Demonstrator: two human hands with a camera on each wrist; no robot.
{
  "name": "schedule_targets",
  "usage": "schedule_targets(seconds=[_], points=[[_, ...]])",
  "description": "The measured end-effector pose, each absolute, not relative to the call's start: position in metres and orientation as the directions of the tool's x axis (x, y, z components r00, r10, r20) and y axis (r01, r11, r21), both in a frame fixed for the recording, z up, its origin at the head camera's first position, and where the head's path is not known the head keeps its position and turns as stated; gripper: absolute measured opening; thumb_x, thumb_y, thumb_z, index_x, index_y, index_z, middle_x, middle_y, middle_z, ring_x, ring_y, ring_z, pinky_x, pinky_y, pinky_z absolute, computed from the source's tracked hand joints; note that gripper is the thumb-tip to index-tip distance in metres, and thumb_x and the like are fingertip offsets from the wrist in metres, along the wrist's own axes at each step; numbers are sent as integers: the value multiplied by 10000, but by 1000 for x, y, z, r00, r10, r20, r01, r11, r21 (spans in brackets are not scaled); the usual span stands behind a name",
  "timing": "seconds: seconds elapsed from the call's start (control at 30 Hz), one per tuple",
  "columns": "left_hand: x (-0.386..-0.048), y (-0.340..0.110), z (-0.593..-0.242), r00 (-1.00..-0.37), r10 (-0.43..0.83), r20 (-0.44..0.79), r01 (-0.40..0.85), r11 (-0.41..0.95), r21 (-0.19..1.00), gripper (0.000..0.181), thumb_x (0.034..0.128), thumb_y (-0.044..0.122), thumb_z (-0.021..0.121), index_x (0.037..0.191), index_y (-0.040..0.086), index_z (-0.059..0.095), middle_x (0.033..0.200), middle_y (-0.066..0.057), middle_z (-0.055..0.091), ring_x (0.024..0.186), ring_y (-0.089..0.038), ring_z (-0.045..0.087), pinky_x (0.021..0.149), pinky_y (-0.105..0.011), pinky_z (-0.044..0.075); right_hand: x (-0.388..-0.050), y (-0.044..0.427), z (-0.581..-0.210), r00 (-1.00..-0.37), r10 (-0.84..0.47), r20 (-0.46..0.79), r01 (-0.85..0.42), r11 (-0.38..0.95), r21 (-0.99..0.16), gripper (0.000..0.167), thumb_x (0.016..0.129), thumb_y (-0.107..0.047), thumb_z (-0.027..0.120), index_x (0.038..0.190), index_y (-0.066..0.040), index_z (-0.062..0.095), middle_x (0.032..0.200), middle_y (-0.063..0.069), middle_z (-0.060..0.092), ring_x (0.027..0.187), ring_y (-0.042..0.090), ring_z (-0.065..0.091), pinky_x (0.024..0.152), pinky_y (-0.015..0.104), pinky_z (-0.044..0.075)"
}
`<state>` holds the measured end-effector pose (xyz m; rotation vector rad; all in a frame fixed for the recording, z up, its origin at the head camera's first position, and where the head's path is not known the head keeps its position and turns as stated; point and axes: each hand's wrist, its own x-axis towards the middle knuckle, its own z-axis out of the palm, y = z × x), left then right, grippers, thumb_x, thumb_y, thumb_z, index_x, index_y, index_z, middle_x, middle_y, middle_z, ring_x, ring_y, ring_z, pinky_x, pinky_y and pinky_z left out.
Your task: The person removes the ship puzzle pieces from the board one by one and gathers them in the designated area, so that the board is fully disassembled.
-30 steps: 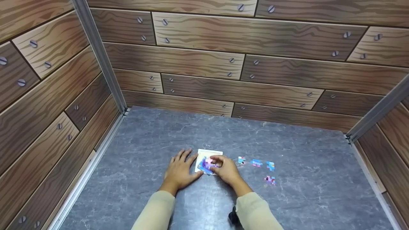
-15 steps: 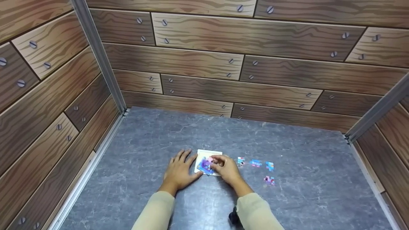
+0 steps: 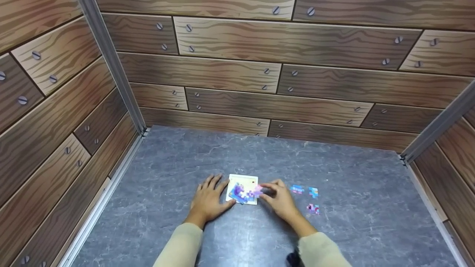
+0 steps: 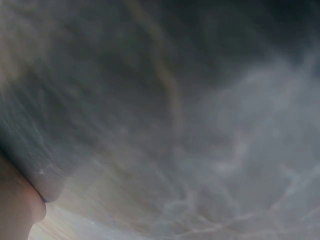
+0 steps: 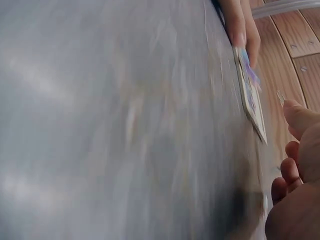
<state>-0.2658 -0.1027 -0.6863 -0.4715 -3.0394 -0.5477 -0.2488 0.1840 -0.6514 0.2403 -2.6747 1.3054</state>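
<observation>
A small pale puzzle board lies on the grey tabletop, with a purple and blue picture on its lower part. My left hand lies spread at its left side, thumb at the lower left corner. At the board's right edge my right hand pinches a pink puzzle piece between thumb and fingertips. The right wrist view has the board nearly edge-on, left-hand fingers on its far end, and the right thumb raised. Blurred tabletop fills most of the left wrist view.
To the right of my right hand lie a blue and pink puzzle piece, a blue and orange one and a pink and blue one. Wood-patterned walls with metal corner posts enclose the tabletop.
My right hand has moved right from over the board to its right edge, with the pink piece at its fingertips. The nearest loose piece no longer shows. My left hand stays still.
</observation>
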Motion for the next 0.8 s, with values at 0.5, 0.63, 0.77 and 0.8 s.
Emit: schedule_targets(seconds=[0.5, 0.63, 0.77, 0.8], points=[[-265, -101, -685, -955, 290, 67, 294, 888, 353, 885, 934, 881, 503, 1657, 372, 449, 1777, -21, 357, 1665, -356, 299, 1297, -674, 306, -222, 290, -653, -968, -59, 242, -211, 711, -670, 347, 862, -145, 916, 1200, -154, 842, 1469, 198, 593, 1407, 440, 508, 1172, 593, 421], [-265, -101, -685, -953, 293, 76, 300, 884, 359, 883, 934, 876, 510, 1653, 366, 455, 1770, -29, 370, 1659, -363, 311, 1289, -678, 318, -216, 310, -658, -968, -77, 237, -217, 729, -650, 359, 850, -140, 925, 1199, -170, 847, 1563, 244, 515, 1469, 486, 465, 1197, 650, 410], [-265, -102, -685, -953, 290, 84, 301, 884, 358, 880, 931, 874, 521, 1647, 366, 465, 1770, -25, 373, 1659, -362, 314, 1287, -691, 317, -212, 320, -659, -978, -77, 194, -187, 739, -647, 354, 873, -163, 911, 1217, -212, 841, 1633, 238, 429, 1516, 508, 407, 1222, 697, 371], [-266, -102, -685, -953, 290, 87, 301, 884, 357, 877, 930, 873, 523, 1644, 365, 470, 1769, -25, 374, 1658, -361, 316, 1287, -692, 317, -211, 321, -660, -981, -74, 178, -174, 741, -649, 350, 883, -176, 905, 1223, -224, 838, 1646, 227, 415, 1528, 506, 392, 1225, 705, 361]])
